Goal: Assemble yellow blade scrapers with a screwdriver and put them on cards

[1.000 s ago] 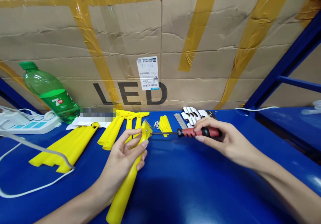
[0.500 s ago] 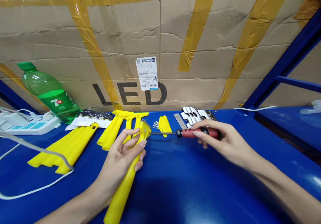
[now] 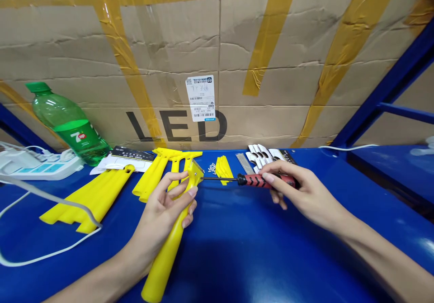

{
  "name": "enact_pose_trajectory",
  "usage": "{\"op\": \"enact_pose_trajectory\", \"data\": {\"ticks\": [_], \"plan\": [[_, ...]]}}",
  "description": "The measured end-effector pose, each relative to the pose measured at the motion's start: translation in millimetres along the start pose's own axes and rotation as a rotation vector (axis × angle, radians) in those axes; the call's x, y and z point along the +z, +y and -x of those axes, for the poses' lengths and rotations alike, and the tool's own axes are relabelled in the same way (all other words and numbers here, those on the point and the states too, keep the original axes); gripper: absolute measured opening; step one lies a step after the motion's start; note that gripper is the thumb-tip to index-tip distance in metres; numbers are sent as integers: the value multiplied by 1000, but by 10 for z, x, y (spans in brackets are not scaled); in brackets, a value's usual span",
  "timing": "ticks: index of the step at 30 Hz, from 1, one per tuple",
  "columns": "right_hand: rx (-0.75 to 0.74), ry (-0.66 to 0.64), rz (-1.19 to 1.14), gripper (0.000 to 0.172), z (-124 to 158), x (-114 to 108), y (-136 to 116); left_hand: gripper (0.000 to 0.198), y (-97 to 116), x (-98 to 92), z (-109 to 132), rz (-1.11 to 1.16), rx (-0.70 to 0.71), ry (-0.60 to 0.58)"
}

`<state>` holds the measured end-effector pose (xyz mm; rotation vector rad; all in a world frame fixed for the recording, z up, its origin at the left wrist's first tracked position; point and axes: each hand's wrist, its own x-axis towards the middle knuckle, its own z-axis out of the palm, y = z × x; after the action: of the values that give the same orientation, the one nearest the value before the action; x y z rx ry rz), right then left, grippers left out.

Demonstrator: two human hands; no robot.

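My left hand [image 3: 172,199] is closed round the neck of a yellow scraper [image 3: 166,258], its long handle slanting down toward me. A metal blade edge shows at the scraper's head, along with a small screw. In my right hand [image 3: 291,183] is a screwdriver [image 3: 256,181] with a red and black grip, held level. Its thin shaft points left and the tip meets the scraper head; whether it sits in a screw is hidden. Behind the shaft lie small yellow plastic pieces [image 3: 224,169], a little pile of screws [image 3: 211,169] and flat metal blades [image 3: 244,163].
More yellow scraper handles [image 3: 91,199] lie at left and centre. White and black cards [image 3: 127,159] lie behind them; white packaging pieces [image 3: 262,156] lie at right. A green soda bottle [image 3: 73,126], power strip [image 3: 50,167] and white cable [image 3: 68,203] stand left. A taped carton [image 3: 288,113] closes off the back.
The screwdriver's grip has turned about its axis, and my right fingers have shifted on it. My left hand still holds the scraper in nearly the same place. The view has moved slightly.
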<state>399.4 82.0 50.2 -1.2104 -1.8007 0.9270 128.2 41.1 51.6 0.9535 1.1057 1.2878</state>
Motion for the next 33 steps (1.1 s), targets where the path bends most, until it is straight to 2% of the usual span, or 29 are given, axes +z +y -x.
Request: {"op": "enact_pose_trajectory", "data": {"ticks": [3, 5, 8, 10, 12, 17, 20, 22, 26, 28, 30, 33], "plan": [[115, -4, -36, 41, 0, -4, -18, 54, -5, 10, 26, -6, -25, -22], [14, -2, 61, 34, -9, -70, -17, 50, -16, 16, 46, -11, -49, -56], [-259, 3, 223, 23, -10, -166, -5, 47, -35, 19, 65, -9, -66, -86], [-319, 4, 232, 18, 5, -173, -2, 49, -39, 22, 70, 1, -73, -65], [-228, 10, 154, 22, 22, -130, -6, 52, -34, 25, 72, 14, -84, -34], [165, -2, -113, 44, 14, 2, 3, 53, -15, 18, 75, 18, -77, -37], [222, -30, -104, 46, -3, 6, 5, 50, -29, -3, 57, 17, -31, -57], [95, -29, 15, 39, -2, -16, -2, 50, -48, -22, 32, 15, -28, -70], [-330, 28, 242, 20, 20, -60, 1, 52, -59, -56, -9, 25, -32, -47], [-404, 43, 295, 16, 32, -54, 2, 53, -40, -61, -16, 29, -30, -29], [-354, 54, 313, 17, 42, -26, -15, 54, -18, -55, -13, 26, -32, -20], [-113, 37, 197, 28, 42, 37, -66, 54, -8, -42, 0, 17, -34, -14]]}}
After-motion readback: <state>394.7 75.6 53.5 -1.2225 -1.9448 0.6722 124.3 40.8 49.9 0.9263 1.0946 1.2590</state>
